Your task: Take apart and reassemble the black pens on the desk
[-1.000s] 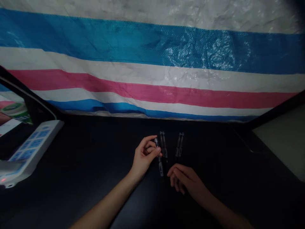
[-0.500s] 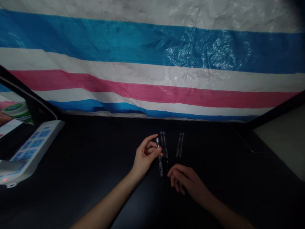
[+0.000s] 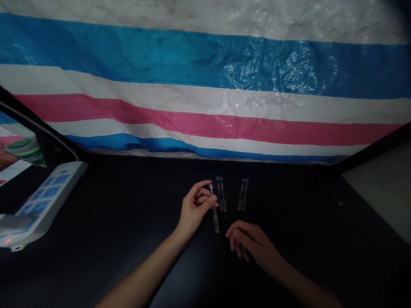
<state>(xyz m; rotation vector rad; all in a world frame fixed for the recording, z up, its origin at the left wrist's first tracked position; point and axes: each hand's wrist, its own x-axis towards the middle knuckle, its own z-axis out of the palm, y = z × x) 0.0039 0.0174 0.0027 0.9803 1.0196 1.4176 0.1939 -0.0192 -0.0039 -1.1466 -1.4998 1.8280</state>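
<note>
The left hand [image 3: 192, 208] was grasping a slim pen [image 3: 216, 223], pinching its upper barrel with the thumb while the forefinger reached along to the top end. The pen lay along the right side of that hand, tilted slightly, its grip section pointing down toward the wearer and sticking out below the thumb. In such dim light it was hard to say whether its lower tip touched the black tabletop [image 3: 128, 214].

The right hand [image 3: 247, 237] was released and slack, its fingers loosely bent, near the pen's lower end but apart from it. Just beyond the left fingertips, a close pair of pens [image 3: 224, 205] lay almost parallel to the held one; a second pair [image 3: 239, 205] lay farther right, beyond the right hand, leaning the other way.

The held pen had a narrow, shiny barrel and a thicker grey grip with a dark, elongated mark. The tabletop was smooth, with a soft sheen between the forearms. Behind it hung a wrinkled, woven-looking plastic sheet [image 3: 205, 55] striped in blue, white and pink, glossy in places. At left sat a long white power strip [image 3: 51, 205] with blue socket faces.
</note>
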